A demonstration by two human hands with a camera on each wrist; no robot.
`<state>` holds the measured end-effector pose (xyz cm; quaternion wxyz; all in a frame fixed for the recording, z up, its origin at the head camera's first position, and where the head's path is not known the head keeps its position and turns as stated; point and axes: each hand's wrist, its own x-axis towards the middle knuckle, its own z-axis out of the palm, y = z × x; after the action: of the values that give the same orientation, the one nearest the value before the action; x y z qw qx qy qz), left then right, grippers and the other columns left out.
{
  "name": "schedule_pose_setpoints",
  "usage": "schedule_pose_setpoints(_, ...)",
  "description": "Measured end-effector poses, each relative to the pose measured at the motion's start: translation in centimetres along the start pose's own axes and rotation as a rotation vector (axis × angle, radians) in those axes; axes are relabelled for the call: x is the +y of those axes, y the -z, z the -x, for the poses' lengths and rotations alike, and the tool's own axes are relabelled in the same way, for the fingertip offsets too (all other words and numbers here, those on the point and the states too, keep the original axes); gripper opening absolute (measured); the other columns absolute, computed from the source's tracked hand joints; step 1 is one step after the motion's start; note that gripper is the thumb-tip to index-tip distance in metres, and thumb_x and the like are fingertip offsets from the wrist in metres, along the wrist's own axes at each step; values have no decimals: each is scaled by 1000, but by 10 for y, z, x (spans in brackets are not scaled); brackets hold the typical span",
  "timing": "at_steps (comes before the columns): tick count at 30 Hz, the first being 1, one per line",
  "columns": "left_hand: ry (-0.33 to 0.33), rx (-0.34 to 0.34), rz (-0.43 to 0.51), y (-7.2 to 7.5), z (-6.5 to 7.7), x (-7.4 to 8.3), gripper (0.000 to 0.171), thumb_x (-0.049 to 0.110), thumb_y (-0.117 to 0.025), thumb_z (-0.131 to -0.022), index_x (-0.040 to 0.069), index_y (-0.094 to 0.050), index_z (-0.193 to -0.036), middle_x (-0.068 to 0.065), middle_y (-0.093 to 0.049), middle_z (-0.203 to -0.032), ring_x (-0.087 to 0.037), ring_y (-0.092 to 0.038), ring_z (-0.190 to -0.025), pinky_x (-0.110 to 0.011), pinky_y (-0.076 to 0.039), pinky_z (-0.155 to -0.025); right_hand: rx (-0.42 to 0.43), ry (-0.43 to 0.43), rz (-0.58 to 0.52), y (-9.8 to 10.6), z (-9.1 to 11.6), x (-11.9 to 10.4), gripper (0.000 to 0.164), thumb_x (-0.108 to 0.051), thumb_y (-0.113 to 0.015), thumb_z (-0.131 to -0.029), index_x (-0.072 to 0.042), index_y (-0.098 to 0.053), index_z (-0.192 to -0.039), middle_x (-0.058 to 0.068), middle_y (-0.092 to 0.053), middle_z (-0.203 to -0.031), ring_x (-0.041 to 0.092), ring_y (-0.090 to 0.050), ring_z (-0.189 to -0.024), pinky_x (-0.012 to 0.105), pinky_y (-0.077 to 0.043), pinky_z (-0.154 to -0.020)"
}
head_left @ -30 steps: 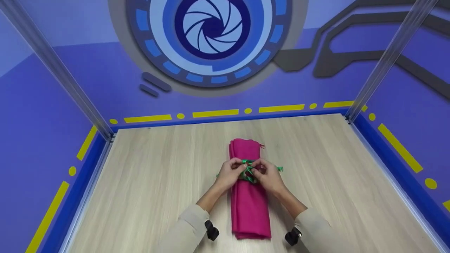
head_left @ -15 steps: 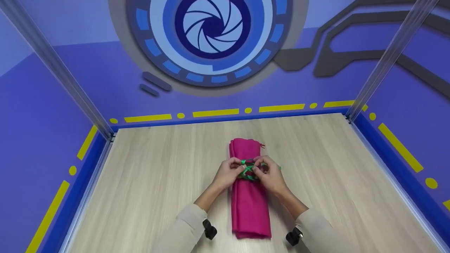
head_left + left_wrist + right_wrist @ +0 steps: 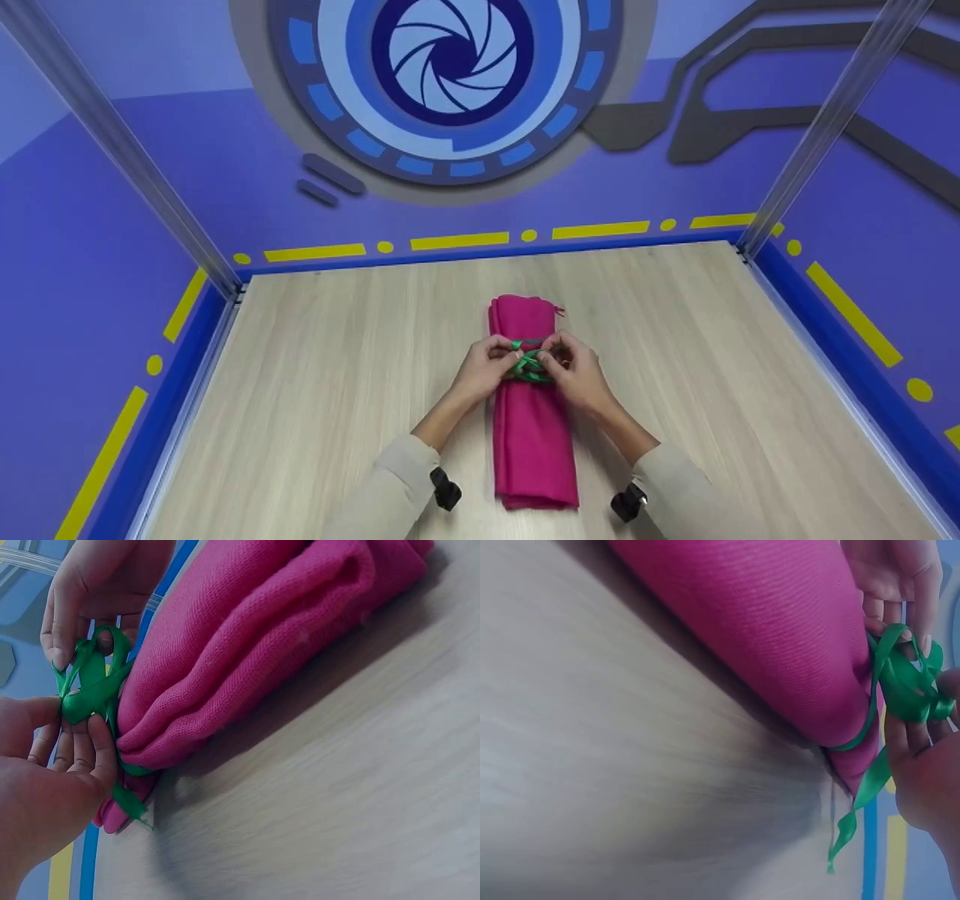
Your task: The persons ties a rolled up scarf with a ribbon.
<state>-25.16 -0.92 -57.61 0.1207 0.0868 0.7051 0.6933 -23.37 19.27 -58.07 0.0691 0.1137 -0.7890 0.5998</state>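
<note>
A folded pink cloth lies lengthwise on the wooden table, with a green ribbon round its upper middle. Over the cloth's left side, my left hand pinches a loop of the ribbon between thumb and fingers. From the right, my right hand pinches another part of it. In the left wrist view the ribbon forms crossed loops between both hands, above the cloth. One loose ribbon tail hangs beside the cloth in the right wrist view. Fingers partly hide where the loops cross.
The wooden table stretches out on both sides of the cloth. Blue printed walls with yellow dashes enclose it at the back and sides. Metal posts stand at the far corners. Black wrist devices sit at the sleeve cuffs.
The right hand's fingers have shifted slightly on the ribbon, and the green end that stuck out to its right is no longer seen in the head view. The cloth stays put.
</note>
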Motion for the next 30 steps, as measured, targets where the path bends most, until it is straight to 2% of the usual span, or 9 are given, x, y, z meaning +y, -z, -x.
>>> schedule_pose_setpoints(4,0,0,25,0,0,1,18,6,-67,-103,-7,-65,-115,-12,-69,-102,-14,-66,-91,-32,-61,-83,-8,-20,48,4,-2,-3,5,-5,-71,-102,-9,-71,-105,3,-67,-94,18,-61,-86,26,-50,-75)
schedule_pose_setpoints(8,-2,-1,33,0,-1,1,18,6,-68,-103,-7,-65,-115,-13,-69,-102,-14,-66,-90,-34,-61,-83,-30,-52,81,7,-4,-7,4,-7,-71,-102,-9,-74,-104,4,-68,-94,18,-61,-87,25,-51,-75)
schedule_pose_setpoints(13,4,-9,27,1,-1,1,18,8,-68,-104,-5,-65,-116,-11,-69,-102,-13,-66,-90,-34,-61,-82,-71,-64,111,15,-8,-11,4,-11,-72,-102,-8,-75,-102,3,-65,-87,17,-57,-79,25,-47,-69)
schedule_pose_setpoints(19,-28,-30,-39,1,-2,2,18,10,-68,-104,-4,-66,-116,-9,-70,-103,-12,-66,-90,-31,-60,-81,-128,-35,135,24,-15,-16,7,-11,-72,-102,-5,-75,-101,4,-58,-75,12,-49,-65,23,-41,-58)
schedule_pose_setpoints(22,-36,-28,-52,0,-3,3,19,11,-69,-104,-4,-66,-116,-9,-69,-103,-13,-66,-89,-31,-60,-81,-153,-5,116,28,-18,-19,7,-8,-70,-103,-3,-75,-103,9,-65,-84,20,-56,-72,24,-45,-62)
schedule_pose_setpoints(26,-33,-17,-54,-1,-4,2,18,10,-69,-104,-3,-67,-115,-9,-69,-102,-13,-65,-88,-31,-60,-80,-186,7,67,29,-20,-22,9,-5,-67,-104,0,-74,-109,18,-70,-103,36,-65,-94,32,-51,-78)
schedule_pose_setpoints(28,-26,-13,-52,-1,-4,1,17,9,-69,-103,-3,-67,-115,-8,-68,-102,-13,-64,-88,-31,-59,-80,-191,-1,55,29,-19,-23,10,-4,-67,-103,1,-74,-110,20,-71,-106,38,-65,-97,34,-52,-80)
schedule_pose_setpoints(30,-22,-11,-50,-2,-4,1,16,8,-69,-103,-3,-67,-115,-8,-68,-102,-13,-64,-88,-30,-59,-79,-190,-7,63,29,-19,-24,10,-4,-67,-103,-1,-74,-109,20,-70,-102,33,-65,-91,32,-52,-77)
